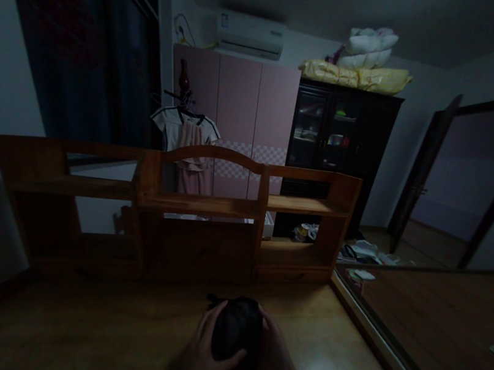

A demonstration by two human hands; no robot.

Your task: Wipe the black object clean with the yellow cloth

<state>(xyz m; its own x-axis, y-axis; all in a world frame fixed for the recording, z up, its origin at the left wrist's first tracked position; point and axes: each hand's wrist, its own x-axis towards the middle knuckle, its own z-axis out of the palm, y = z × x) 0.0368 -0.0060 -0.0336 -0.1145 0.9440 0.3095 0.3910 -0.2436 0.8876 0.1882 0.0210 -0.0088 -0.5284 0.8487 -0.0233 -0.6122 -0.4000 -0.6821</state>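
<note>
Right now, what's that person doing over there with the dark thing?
A person has both bare hands around a dark bundle, too dim to name: the left hand on one side, the right hand on the other. The dark bundle is just above or on a shiny wooden surface, in front of a wooden shelf unit.

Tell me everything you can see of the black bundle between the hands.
The black bundle is rounded at its far end, smooth and apparently soft, perhaps fabric. A small dark tip juts out at its upper left. The left hand clasps one side, thumb across its top; the right hand presses the other. It lies lengthwise away from the person, over the wooden surface; whether it touches that is unclear.
</note>
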